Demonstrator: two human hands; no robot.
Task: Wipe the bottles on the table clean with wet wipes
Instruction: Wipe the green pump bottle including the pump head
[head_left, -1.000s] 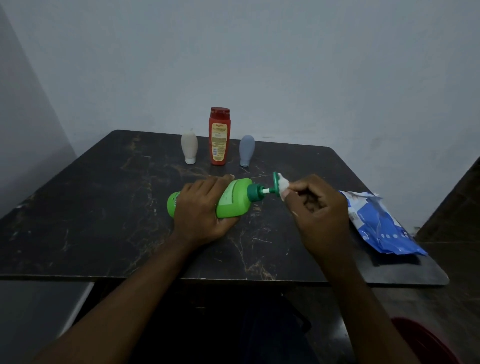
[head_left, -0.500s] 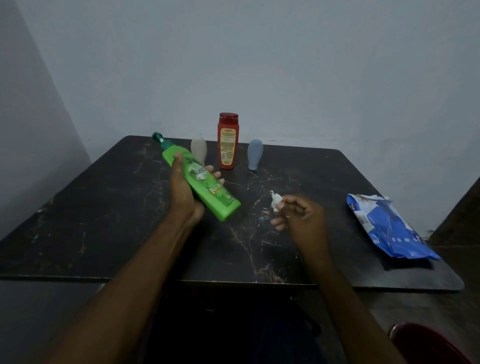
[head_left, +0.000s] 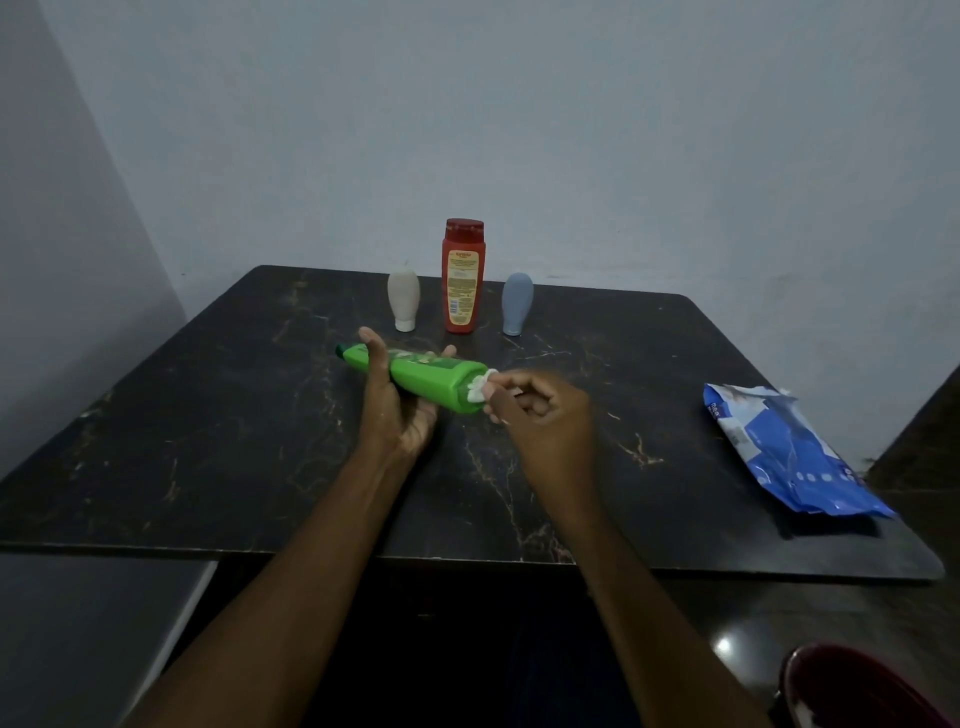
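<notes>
While the left hand (head_left: 397, 410) grips the green bottle (head_left: 431, 382) round its middle, thumb crossing it nearer the cap (head_left: 341, 351) and a fingertip showing past its far edge, the bottle lies almost level at the centre of the frame. Its dark cap points left and its flat bottom points right. From here I cannot tell whether it rests on the table (head_left: 208, 441) or hangs just above it.

The right hand (head_left: 540, 415) sits just right of centre with its fingers curled in. They pinch a small bunched white wipe (head_left: 480, 387) and press it against the bottom end of the green bottle.

Three more bottles stand upright in a row at the far edge of the dark, veined table, above centre in the frame. A small white bottle (head_left: 403, 301) stands cap-down on the left, a taller red bottle (head_left: 464, 275) with a yellow label is in the middle, and a small grey-blue bottle (head_left: 517, 304) stands cap-down on the right. All three are apart from the hands.

A crumpled blue pack of wipes (head_left: 795, 452) lies flat at the right edge of the table. A dark red round thing (head_left: 857, 686) shows in the lower right corner, below the tabletop. A pale wall (head_left: 571, 130) fills the upper half.
</notes>
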